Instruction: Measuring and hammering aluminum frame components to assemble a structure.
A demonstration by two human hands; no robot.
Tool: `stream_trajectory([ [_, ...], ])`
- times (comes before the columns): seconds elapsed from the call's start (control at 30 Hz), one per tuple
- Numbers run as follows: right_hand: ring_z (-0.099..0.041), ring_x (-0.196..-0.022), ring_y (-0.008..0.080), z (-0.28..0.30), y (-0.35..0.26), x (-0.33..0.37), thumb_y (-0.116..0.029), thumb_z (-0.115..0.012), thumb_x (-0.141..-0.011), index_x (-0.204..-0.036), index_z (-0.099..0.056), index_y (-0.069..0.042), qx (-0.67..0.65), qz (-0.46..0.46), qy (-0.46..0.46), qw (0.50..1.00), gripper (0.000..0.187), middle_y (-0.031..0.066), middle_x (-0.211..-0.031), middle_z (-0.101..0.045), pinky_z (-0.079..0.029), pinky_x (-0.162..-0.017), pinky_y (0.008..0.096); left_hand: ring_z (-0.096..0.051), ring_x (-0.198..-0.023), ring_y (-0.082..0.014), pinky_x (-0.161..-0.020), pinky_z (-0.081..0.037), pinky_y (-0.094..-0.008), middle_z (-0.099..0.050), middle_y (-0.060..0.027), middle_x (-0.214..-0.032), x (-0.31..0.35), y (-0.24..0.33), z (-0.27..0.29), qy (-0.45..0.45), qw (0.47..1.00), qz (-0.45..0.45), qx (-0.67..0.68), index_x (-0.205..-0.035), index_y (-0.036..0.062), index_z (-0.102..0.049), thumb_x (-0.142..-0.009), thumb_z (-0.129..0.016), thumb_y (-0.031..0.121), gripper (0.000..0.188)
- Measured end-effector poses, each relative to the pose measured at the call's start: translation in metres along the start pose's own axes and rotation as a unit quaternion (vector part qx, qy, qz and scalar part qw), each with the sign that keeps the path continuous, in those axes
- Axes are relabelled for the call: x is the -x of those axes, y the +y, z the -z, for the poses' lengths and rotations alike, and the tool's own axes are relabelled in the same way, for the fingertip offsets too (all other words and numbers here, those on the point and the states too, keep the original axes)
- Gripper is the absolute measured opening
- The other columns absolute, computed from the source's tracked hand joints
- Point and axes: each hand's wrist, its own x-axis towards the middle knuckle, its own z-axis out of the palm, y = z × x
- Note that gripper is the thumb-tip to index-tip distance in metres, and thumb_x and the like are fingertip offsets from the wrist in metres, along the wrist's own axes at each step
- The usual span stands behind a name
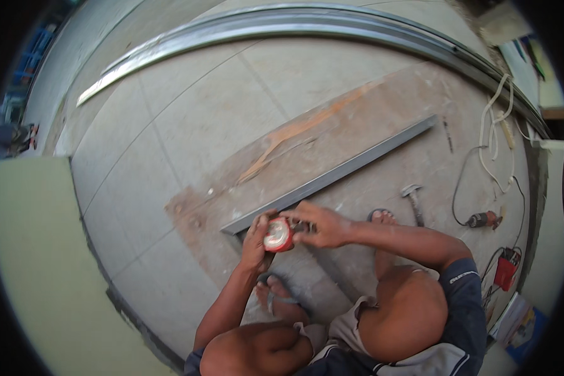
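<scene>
A round red and silver tape measure (278,235) sits in my left hand (255,243), whose fingers are wrapped round its left side. My right hand (324,225) is at the tape measure's right side, its fingers bent and pinched together; what they hold is too small to make out. Just beyond both hands, a long grey metal bar (357,161) slants across the floor, its near-left end close to my left hand. Another metal piece (332,271) runs from under my hands toward my legs, partly hidden by them.
A stained brown board (263,150) lies beneath the bar. To the right are a hammer (413,202), a drill (482,219) with its cord, a white cable (484,135) and a red box-like item (506,271). Long metal profiles (282,30) stretch along the far side.
</scene>
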Motion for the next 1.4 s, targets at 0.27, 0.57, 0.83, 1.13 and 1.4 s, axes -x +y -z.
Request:
stream_trajectory([
  [0.27,-0.063,-0.094,0.0191,-0.015,0.004,-0.022,-0.023,-0.080,-0.084,-0.116,-0.063,-0.005,0.052,0.072,0.020,0.996,0.040,0.0090,-0.103,-0.062,-0.053,-0.080,0.0335,-0.067,-0.102,-0.0228,-0.081,-0.061,-0.0403,-0.059,-0.0137,-0.119,0.017,0.014,0.034,-0.052,0.996,0.013,-0.073,-0.142,0.0037,-0.034,-0.087,-0.077,0.044,0.080],
  [0.57,-0.067,-0.085,0.0320,-0.027,-0.016,-0.024,-0.053,-0.078,-0.079,-0.097,-0.064,-0.001,0.173,-0.086,-0.006,0.981,0.057,0.0186,-0.090,-0.066,-0.052,-0.074,0.0424,-0.070,-0.097,-0.0420,-0.083,-0.054,-0.0463,-0.070,-0.0241,-0.104,0.037,0.018,-0.035,0.084,0.794,-0.074,-0.597,-0.154,0.0042,-0.016,-0.065,-0.092,0.036,0.121],
  [0.83,-0.066,-0.082,0.0305,-0.035,0.009,-0.009,-0.035,-0.085,-0.070,-0.088,-0.062,0.000,-0.140,-0.046,0.095,0.984,0.046,0.0177,-0.084,-0.065,-0.050,-0.074,0.0415,-0.063,-0.109,-0.0281,-0.096,-0.049,-0.0412,-0.063,-0.0159,-0.120,0.023,-0.007,-0.010,-0.012,0.846,-0.128,-0.518,-0.137,0.0027,-0.049,-0.070,-0.088,0.022,0.080],
  [1.13,-0.067,-0.070,0.0151,0.191,0.063,0.080,-0.019,-0.079,-0.088,-0.099,-0.069,0.000,-0.176,-0.210,0.391,0.879,0.024,0.0069,-0.081,-0.071,-0.056,-0.064,0.0312,-0.068,-0.085,-0.0309,-0.076,-0.053,-0.0409,-0.068,-0.0154,-0.082,0.075,0.054,0.063,0.147,0.801,0.017,-0.580,-0.109,0.0018,-0.069,-0.092,-0.063,0.025,0.029],
  [1.4,-0.055,-0.066,0.0119,0.374,0.208,0.147,-0.014,-0.070,-0.089,-0.097,-0.072,-0.004,0.039,-0.265,0.674,0.688,0.013,0.0014,-0.079,-0.064,-0.045,-0.058,0.0276,-0.062,-0.074,-0.0421,-0.068,-0.050,-0.0473,-0.064,-0.0219,-0.078,0.113,0.083,0.191,0.107,0.660,-0.014,-0.744,-0.093,0.0013,-0.067,-0.094,-0.058,0.018,0.019],
])
